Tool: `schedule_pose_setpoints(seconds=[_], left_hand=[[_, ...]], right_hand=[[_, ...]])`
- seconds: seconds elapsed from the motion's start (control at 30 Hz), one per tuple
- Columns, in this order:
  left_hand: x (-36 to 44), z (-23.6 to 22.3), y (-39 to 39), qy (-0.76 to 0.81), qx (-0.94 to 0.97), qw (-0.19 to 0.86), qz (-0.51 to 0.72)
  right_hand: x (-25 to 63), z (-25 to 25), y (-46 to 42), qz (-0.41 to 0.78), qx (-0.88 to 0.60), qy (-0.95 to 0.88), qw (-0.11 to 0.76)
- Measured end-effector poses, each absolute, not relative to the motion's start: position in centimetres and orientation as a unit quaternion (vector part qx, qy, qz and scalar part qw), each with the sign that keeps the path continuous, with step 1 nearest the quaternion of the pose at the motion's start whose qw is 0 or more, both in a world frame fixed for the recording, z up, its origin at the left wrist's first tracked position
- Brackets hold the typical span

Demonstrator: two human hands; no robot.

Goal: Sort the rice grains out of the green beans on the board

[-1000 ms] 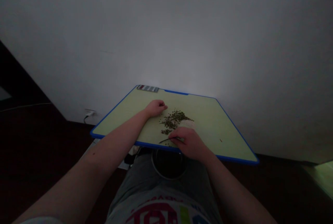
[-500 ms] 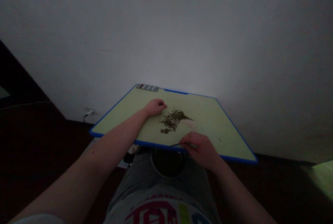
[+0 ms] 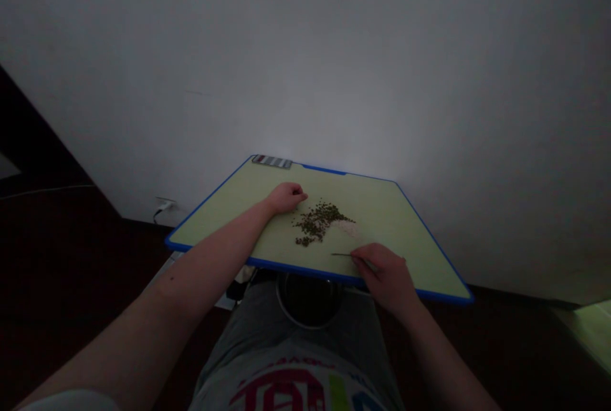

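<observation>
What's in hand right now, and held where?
The right hand holds a thin pointed tool by its rear end in the fingers, tip out over the cutting board. The left hand is curled; can't tell if it holds anything.

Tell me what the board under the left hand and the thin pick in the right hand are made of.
The board looks like smooth, matte pale-green plastic, going by its even colour and moulded blue rim, though a coated sheet is possible. The thin pick in the right hand looks like dark metal, given its stiff straight line; it is too fine to be sure.
</observation>
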State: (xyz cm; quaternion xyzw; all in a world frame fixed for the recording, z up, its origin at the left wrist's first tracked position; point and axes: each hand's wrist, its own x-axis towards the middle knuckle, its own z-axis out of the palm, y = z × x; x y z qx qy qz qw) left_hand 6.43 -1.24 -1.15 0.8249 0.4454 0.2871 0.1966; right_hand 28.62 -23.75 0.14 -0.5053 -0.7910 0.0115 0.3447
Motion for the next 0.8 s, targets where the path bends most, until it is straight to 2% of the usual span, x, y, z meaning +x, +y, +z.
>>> schedule_pose_setpoints(seconds=[0.2,0.8], left_hand=[[6.4,-1.3,-1.1,0.446,0.829,0.192,0.279],[6.4,-1.3,-1.1,0.445,0.829,0.186,0.283]], right_hand=[[27.5,-0.4,-21.8,-0.034,-0.509,-0.791,0.337],[26.4,-0.2,-22.3,-0.010,-0.489,-0.805,0.337]])
